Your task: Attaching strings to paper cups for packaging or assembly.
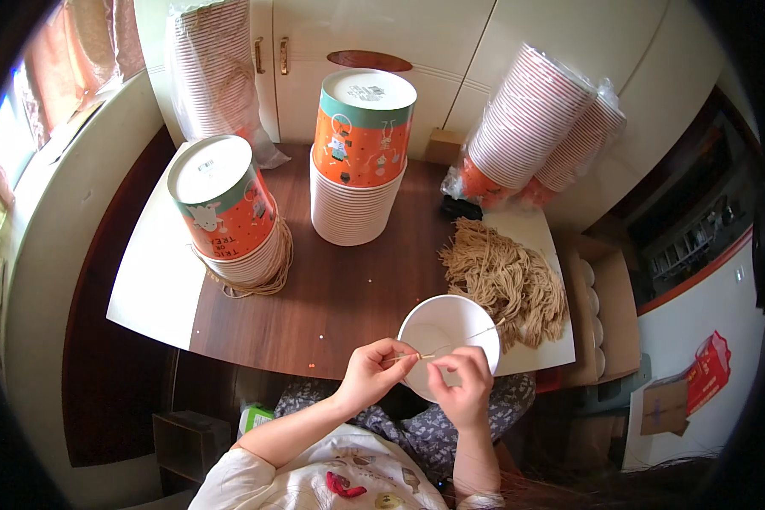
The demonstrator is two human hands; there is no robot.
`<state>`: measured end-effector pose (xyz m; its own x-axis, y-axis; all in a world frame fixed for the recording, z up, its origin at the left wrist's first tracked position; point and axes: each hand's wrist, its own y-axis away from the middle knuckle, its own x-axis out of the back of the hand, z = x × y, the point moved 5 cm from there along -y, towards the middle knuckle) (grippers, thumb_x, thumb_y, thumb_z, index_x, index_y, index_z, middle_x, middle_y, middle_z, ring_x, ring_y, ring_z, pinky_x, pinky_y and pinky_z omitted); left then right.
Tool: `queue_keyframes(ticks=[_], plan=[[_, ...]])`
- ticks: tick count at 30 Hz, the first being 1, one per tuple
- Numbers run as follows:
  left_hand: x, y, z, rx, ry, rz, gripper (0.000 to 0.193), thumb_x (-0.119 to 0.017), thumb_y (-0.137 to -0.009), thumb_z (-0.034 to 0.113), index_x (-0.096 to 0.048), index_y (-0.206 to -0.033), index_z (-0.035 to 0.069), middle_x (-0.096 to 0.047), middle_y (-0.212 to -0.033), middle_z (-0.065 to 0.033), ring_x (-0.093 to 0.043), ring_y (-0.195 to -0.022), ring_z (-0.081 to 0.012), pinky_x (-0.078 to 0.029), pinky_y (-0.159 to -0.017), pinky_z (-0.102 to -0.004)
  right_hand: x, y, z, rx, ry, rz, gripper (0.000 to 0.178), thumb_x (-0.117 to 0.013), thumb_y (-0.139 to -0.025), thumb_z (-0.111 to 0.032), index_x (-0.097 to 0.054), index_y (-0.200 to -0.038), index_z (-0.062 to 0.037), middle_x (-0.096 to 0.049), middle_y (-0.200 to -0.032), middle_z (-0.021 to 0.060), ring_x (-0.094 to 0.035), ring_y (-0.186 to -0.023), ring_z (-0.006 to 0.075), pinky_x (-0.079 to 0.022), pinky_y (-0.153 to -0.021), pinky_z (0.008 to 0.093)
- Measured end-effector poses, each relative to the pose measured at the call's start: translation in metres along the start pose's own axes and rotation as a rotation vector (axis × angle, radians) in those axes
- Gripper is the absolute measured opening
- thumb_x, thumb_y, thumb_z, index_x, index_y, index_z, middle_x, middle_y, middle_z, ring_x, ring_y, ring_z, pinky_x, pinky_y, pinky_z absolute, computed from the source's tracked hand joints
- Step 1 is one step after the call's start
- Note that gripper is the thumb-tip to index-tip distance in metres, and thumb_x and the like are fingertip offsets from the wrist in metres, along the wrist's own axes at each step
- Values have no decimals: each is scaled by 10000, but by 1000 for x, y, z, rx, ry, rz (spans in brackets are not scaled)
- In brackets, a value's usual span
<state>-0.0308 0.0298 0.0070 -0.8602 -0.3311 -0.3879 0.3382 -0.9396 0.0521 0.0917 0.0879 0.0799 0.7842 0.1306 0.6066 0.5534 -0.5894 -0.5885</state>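
Note:
A white paper bucket [449, 320] sits in my lap at the table's front edge, its open mouth facing up. Over its near side, my left hand [376, 372] pinches a thin tan cord [427, 356] between thumb and forefinger. Close on the right, my right hand [465, 387] has its fingers curled together at the same cord. A thin strand runs across the mouth to the bucket's far right rim. Just beyond the bucket lies a heap of loose tan cords [506, 285]. What the bucket rests on is partly hidden by my hands.
An upside-down stack of orange and green buckets [365, 140] stands mid-table; another stack [229, 212], with cords looped around its base, stands left. Plastic-wrapped bucket stacks stand at back left [212, 76] and back right [531, 119]. A cardboard box [616, 297] holding white rounded things adjoins the table's right side.

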Motion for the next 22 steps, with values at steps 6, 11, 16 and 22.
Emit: queue_keyframes(ticks=[6, 11, 16, 22], plan=[[2, 5, 3, -209, -294, 128, 95, -641, -798, 62, -620, -865, -1, -523, -652, 22, -442, -561, -15, -372, -483, -180, -7, -3, -13, 62, 161, 60, 190, -720, -605, -29, -627, -758, -93, -531, -734, 26, -517, -680, 215, -443, -586, 316], [-3, 7, 19, -320, -475, 180, 71, -654, -773, 42, -638, -833, 6, -520, -645, 11, -428, -540, -22, -349, -473, -181, -9, -3, -12, 76, 187, 60, 189, -707, -615, -39, -619, -769, -102, -522, -727, 9, -520, -672, 196, -418, -610, 322], [-5, 9, 26, -415, -576, 198, 94, -674, -724, 60, -658, -815, 47, -499, -598, -43, -477, -527, -128, -392, -463, -248, -10, -5, -16, 127, 263, 68, 175, -690, -623, -55, -597, -762, -109, -505, -718, -5, -522, -656, 176, -390, -624, 329], [-4, 9, 27, -424, -545, 181, 86, -662, -746, 70, -660, -832, 57, -532, -642, -51, -490, -548, -139, -416, -485, -265, -10, -3, -6, 56, 195, 90, 143, -667, -641, -64, -584, -743, -119, -522, -735, 6, -539, -682, 189, -405, -649, 340]])
